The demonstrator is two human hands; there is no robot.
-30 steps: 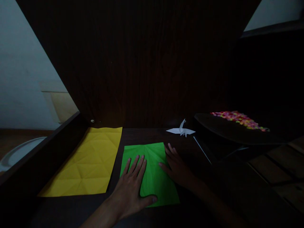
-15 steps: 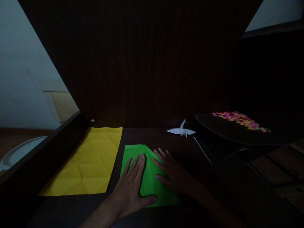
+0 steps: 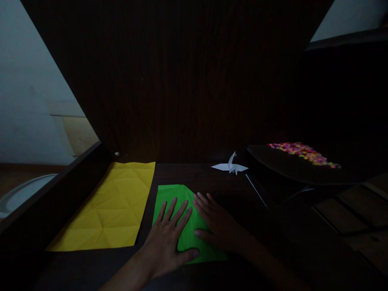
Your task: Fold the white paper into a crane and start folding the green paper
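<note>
A sheet of green paper (image 3: pixel 189 238) lies on the dark table, with a folded slanting edge at its upper right and crease lines down its middle. My left hand (image 3: pixel 166 238) rests flat on its left part, fingers spread and thumb stretched to the right. Over the paper's right edge lies my right hand (image 3: pixel 216 220), fingers extended and thumb apart, covering part of the slanting fold. A creased yellow paper sheet (image 3: pixel 115 206) lies flat to the left. Behind the green paper, to the right, sits a white origami crane (image 3: pixel 230 166).
A raised dark ledge (image 3: pixel 60 182) borders the table on the left, and a tall dark wooden panel (image 3: pixel 188 81) stands behind. Right of the crane are a thin white strip (image 3: pixel 256 190) and a dark rounded surface (image 3: pixel 266 163) bearing many small colourful pieces (image 3: pixel 303 151).
The fingers of my left hand have spread apart on the green paper. My right hand has shifted slightly, its fingers now closer together along the slanting edge.
</note>
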